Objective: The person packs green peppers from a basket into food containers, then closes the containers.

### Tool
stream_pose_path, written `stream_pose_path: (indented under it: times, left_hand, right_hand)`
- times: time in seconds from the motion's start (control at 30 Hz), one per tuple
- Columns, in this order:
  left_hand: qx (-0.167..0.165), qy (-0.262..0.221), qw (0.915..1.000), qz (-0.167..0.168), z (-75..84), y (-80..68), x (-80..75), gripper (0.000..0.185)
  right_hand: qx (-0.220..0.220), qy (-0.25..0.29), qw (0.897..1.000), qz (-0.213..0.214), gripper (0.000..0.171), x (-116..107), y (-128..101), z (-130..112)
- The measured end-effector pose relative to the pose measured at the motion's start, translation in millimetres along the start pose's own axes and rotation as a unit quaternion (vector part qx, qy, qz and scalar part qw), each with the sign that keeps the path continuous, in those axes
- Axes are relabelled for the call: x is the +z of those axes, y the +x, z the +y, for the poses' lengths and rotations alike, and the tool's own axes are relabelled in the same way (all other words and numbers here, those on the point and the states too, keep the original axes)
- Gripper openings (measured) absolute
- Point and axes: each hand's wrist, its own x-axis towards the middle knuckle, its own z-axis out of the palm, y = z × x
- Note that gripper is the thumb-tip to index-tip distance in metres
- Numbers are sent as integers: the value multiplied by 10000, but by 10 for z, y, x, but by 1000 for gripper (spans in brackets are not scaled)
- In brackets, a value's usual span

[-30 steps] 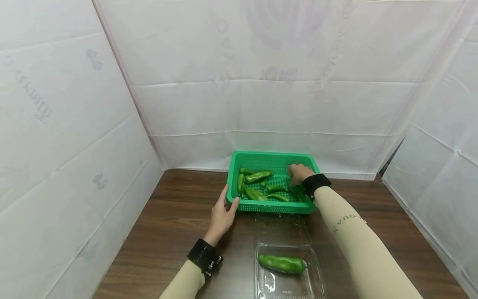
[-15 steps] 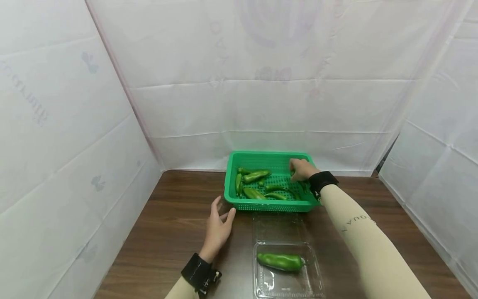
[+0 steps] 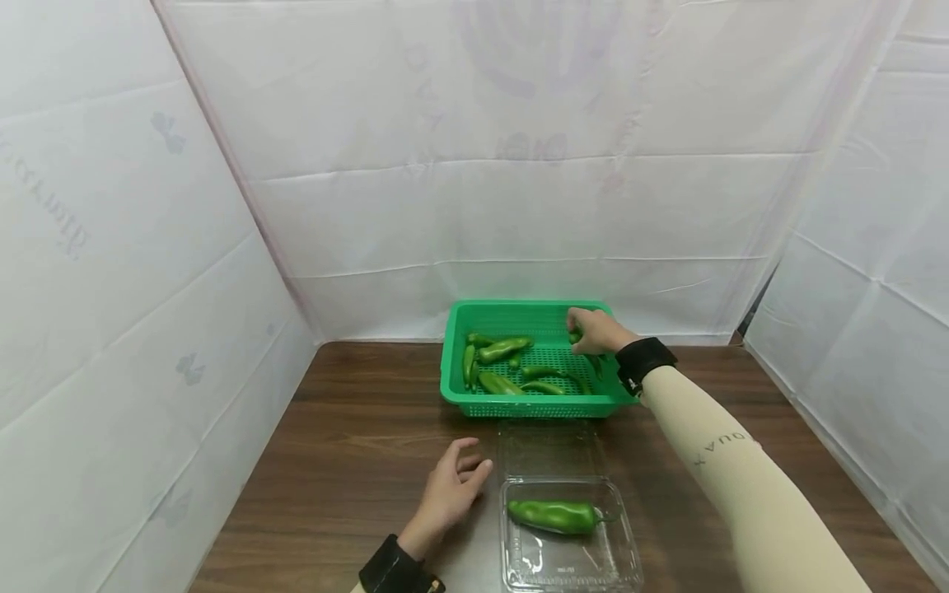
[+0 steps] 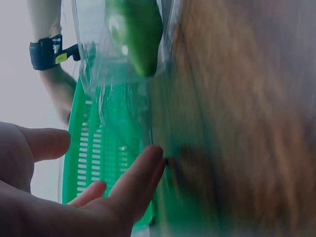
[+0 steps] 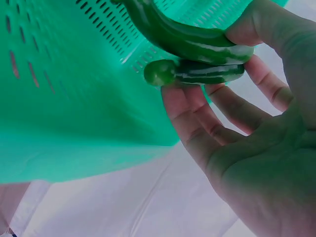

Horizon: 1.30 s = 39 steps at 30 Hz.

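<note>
— Where was the left hand (image 3: 452, 486)?
— Near the table's (image 3: 348, 461) front edge, fingers loosely apart, empty, beside the clear box (image 3: 571, 560).
— And the right hand (image 3: 593, 329)?
— Pinching two peppers (image 5: 197, 49) at the basket's (image 3: 455, 387) far right corner.

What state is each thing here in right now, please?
Clamshell box: lid open, one green pepper lying inside.
Green basket: on the table, several peppers loose inside.
Right hand: over the basket, its grip pinching two peppers.
Left hand: fingers relaxed, holding nothing, beside the box.
</note>
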Motion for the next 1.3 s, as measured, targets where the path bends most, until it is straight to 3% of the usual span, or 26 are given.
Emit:
stream_pose_path:
  times: [0.23,0.5,0.83,1.3]
  left_hand:
    - [-93,-807,9953,-537,12,-41,42,57]
    - [-208,-1318,9878,-800,8,-47,65,52]
    - [-410,-1364,9828,-1175,-4,-38,64,42]
    - [-418,-1410,9817,-1211,9,-31,79,38]
  right_hand:
    - [-253,73,9995,153,34,-18,-31,-54]
    - [-659,171,9975,191,33,-62,-99,-117]
    - [-855,381,9955,110,33,-133,-281,-253]
    - [-1274,238,9911,312,30,-137,-483,-324]
